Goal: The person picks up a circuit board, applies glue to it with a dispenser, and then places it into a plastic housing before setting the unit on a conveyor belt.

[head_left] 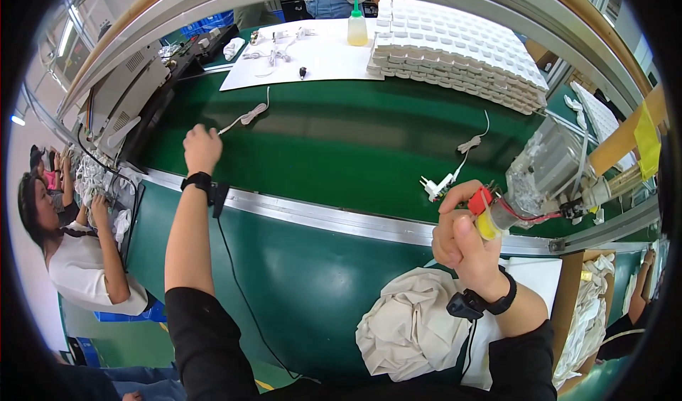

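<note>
My left hand [202,149] is closed at the far left of the green mat, where one end of a white tied cable [252,115] runs into its fingers. Whatever else it may hold is hidden by the fingers. My right hand [469,248] is raised, its fingers wrapped around a wired tool [487,215] with a red part and a yellow band. Just beyond it lies a white plug with an exposed circuit board [436,187], its own cable [469,144] tied in a bundle.
Stacked white trays [455,53] stand at the back right, near a yellowish squeeze bottle [357,30]. A plastic-wrapped fixture [543,166] rises at right. Bunched cream cloth [410,323] lies in front, beside a cardboard box [568,323]. Grey equipment [128,92] is left; a person [89,259] sits there.
</note>
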{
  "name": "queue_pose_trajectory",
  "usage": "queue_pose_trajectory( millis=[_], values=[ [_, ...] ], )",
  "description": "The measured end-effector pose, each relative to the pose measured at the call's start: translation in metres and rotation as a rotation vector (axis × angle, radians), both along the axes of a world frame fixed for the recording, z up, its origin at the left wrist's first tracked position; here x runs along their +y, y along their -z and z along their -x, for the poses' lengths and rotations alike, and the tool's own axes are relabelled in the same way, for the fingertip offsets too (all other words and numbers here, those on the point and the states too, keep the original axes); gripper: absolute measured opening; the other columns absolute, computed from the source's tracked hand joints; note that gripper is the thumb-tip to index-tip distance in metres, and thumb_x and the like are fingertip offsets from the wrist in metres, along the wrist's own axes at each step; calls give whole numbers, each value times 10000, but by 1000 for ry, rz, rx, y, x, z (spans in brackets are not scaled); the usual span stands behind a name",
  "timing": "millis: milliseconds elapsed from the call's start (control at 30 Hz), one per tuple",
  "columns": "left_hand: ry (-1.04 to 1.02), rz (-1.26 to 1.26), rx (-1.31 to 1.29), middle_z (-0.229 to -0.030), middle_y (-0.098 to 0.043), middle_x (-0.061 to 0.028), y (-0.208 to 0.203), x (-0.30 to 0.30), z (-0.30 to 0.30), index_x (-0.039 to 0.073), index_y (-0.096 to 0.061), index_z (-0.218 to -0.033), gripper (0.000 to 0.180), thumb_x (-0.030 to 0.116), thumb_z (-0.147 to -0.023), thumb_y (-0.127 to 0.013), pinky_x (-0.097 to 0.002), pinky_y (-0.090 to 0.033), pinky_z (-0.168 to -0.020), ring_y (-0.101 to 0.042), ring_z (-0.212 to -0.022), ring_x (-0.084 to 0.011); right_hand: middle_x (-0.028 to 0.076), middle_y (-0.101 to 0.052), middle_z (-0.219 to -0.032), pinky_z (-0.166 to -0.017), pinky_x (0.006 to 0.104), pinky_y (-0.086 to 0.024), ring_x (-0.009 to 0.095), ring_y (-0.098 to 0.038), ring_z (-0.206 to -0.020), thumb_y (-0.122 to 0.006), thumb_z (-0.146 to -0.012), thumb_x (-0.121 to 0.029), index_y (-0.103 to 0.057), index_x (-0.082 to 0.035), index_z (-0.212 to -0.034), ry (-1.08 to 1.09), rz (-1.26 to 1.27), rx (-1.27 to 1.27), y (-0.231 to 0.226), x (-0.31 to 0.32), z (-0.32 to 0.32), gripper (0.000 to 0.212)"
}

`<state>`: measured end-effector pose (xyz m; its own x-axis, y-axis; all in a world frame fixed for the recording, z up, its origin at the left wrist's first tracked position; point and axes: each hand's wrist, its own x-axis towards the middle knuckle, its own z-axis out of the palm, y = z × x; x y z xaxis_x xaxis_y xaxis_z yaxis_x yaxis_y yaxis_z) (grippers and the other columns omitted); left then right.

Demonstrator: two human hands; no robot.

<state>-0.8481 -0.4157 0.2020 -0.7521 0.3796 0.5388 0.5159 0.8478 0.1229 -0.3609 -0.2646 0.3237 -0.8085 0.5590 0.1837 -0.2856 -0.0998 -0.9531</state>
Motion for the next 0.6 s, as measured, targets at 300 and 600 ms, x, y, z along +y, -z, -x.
queue_pose_trajectory(
  millis=[300, 600],
  values=[
    [162, -407, -957, -796, -564, -49, -3, -3, 6, 16, -533, -1052, 325, 201, -797, -607, -276, -478, -587, -561, -690, -147, -20, -341, -504, -369, 215, -228, 48, -283, -386, -521, -915, -344, -354, -36, -1002, 5, 25, 1, 0, 4, 3, 361],
    [658, -773, -1761, -1020, -596, -101, -56, 69, -209, 36, -472, -1118, 283, 106, -849, -526, -267, -478, -676, -596, -920, -172, -26, -338, -506, -376, 210, -226, 44, -279, -390, -536, -906, -350, -360, -38, -1001, 70, -5, -21, -6, 5, -1, 371]
  ],
)
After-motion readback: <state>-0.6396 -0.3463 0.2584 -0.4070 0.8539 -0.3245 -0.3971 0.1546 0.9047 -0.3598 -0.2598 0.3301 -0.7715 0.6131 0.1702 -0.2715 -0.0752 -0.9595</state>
